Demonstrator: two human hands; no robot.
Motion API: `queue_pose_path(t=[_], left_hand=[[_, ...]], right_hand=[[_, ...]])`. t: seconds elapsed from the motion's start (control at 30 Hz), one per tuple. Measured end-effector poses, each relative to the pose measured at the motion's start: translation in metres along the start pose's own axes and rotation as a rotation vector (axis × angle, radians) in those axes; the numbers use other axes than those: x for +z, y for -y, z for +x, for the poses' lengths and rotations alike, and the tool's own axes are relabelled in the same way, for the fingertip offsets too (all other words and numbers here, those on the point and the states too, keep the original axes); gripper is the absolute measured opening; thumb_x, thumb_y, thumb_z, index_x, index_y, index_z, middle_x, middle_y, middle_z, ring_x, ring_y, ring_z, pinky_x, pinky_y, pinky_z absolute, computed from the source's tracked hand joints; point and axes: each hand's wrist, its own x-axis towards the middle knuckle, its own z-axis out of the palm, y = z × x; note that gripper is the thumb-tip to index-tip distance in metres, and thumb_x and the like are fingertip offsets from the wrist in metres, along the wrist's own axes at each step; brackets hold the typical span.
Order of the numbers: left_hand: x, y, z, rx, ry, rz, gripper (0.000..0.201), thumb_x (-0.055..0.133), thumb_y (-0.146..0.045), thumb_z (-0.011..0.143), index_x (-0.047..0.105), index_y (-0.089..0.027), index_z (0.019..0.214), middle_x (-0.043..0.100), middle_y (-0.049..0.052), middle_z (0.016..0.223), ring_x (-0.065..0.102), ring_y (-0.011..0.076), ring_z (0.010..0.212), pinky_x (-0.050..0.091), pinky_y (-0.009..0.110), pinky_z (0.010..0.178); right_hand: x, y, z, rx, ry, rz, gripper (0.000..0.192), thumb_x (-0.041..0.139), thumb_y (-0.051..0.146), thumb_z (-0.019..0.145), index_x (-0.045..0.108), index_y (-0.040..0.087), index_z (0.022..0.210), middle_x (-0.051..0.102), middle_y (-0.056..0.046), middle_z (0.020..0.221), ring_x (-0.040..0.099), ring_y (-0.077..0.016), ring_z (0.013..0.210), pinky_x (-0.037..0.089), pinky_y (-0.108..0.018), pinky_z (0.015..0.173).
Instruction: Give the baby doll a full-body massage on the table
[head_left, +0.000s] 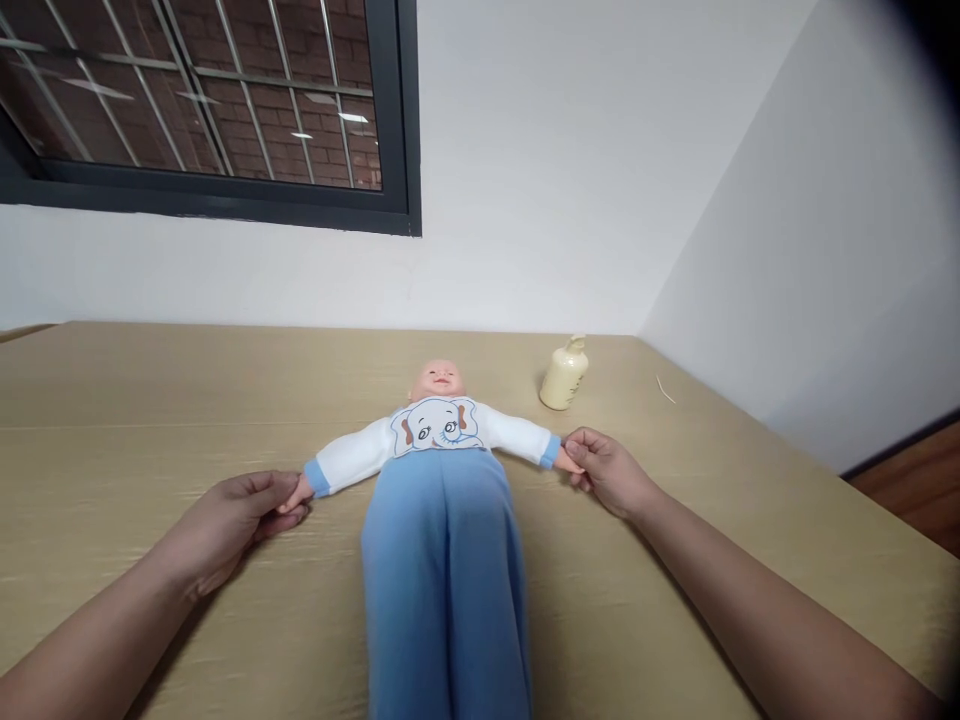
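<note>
A baby doll [439, 425] lies on its back on the tabletop, its head toward the wall. It wears a white top with blue cuffs and an elephant print, and blue trousers [446, 570] that run out of view at the bottom. Both its arms are stretched out sideways. My left hand [244, 515] is closed around the doll's hand on the left side. On the other side, my right hand [606, 470] pinches the doll's other hand between thumb and fingers.
A cream bottle [564, 378] with a loop on its cap stands right of the doll's head. Farther right lies a thin pale strand [665, 390] on the wooden table [187, 380]. White walls [562, 180] bound the table behind and right; a barred window [225, 90] is upper left.
</note>
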Motion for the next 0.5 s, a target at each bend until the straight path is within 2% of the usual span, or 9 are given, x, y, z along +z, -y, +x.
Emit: queue_pose_path(t=[0.07,0.17,0.23,0.3,0.43,0.5], left_hand=[[-0.006,0.005,0.004,-0.09,0.04,-0.077,0.022,0.085,-0.034,0.069,0.077,-0.018,0.081,0.071,0.007,0.082,0.064,0.017,0.076,0.059,0.019,0.072],[-0.011,0.008,0.008,-0.145,0.048,-0.148,0.029,0.087,-0.03,0.066,0.079,-0.019,0.091,0.074,0.009,0.097,0.067,0.0199,0.089,0.059,0.02,0.082],[-0.012,0.007,0.009,-0.154,0.064,-0.158,0.031,0.088,-0.028,0.064,0.079,-0.019,0.092,0.075,0.009,0.098,0.068,0.0204,0.089,0.059,0.02,0.082],[-0.011,0.006,0.008,-0.159,0.058,-0.149,0.032,0.089,-0.027,0.063,0.08,-0.019,0.092,0.075,0.009,0.097,0.069,0.0202,0.086,0.06,0.019,0.079],[-0.006,0.002,0.005,-0.143,0.062,-0.112,0.032,0.089,-0.029,0.062,0.079,-0.018,0.091,0.074,0.009,0.094,0.068,0.0188,0.082,0.059,0.018,0.075],[-0.003,0.0,0.003,-0.106,0.081,-0.076,0.028,0.088,-0.034,0.064,0.078,-0.016,0.083,0.073,0.008,0.083,0.066,0.0172,0.074,0.059,0.019,0.068]], right_hand=[[-0.004,0.0,0.0,0.022,0.02,0.031,0.04,0.078,0.054,0.077,0.063,0.018,0.085,0.06,0.001,0.064,0.05,-0.0095,0.05,0.035,-0.023,0.047],[-0.012,0.003,-0.001,0.082,0.15,0.125,0.039,0.084,0.044,0.073,0.064,0.019,0.094,0.064,-0.001,0.074,0.057,-0.0107,0.057,0.042,-0.024,0.054],[-0.018,0.005,-0.002,0.122,0.233,0.17,0.04,0.088,0.036,0.07,0.064,0.02,0.097,0.066,-0.001,0.08,0.061,-0.0121,0.063,0.047,-0.026,0.061],[-0.02,0.006,-0.003,0.143,0.263,0.181,0.04,0.09,0.031,0.067,0.063,0.021,0.095,0.068,-0.001,0.08,0.063,-0.0129,0.065,0.048,-0.027,0.062],[-0.016,0.006,-0.004,0.128,0.24,0.142,0.04,0.091,0.031,0.064,0.059,0.02,0.086,0.066,0.001,0.068,0.062,-0.0127,0.057,0.038,-0.021,0.05],[-0.012,0.005,-0.004,0.113,0.215,0.117,0.041,0.09,0.034,0.065,0.056,0.019,0.081,0.066,0.001,0.065,0.06,-0.0118,0.054,0.033,-0.02,0.047]])
